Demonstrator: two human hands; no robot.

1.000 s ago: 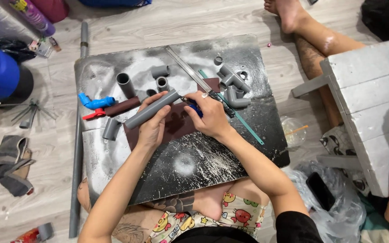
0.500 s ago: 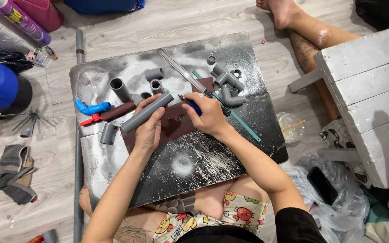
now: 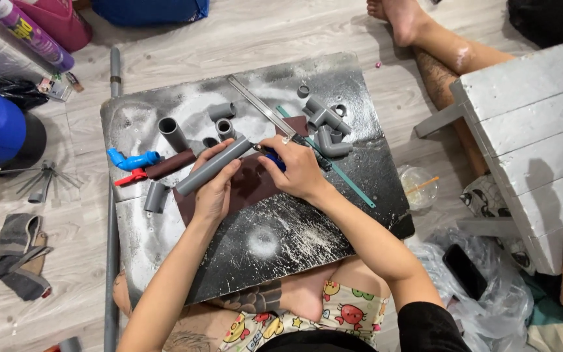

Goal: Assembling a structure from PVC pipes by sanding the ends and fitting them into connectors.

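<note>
A dark, white-scuffed board [image 3: 275, 241] is lying on pale wood flooring [image 3: 242, 32]. The left hand [image 3: 215, 189] is gripping a grey pipe [image 3: 211, 167] running lower-left to upper-right; the right hand [image 3: 298, 168] is pinching a blue-handled tool [image 3: 275, 158] at its end.

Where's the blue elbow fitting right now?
Head view: the blue elbow lies at the board's left edge, apart from the left hand, touching the brown pipe stub, with the red-handled tool just below.
</note>
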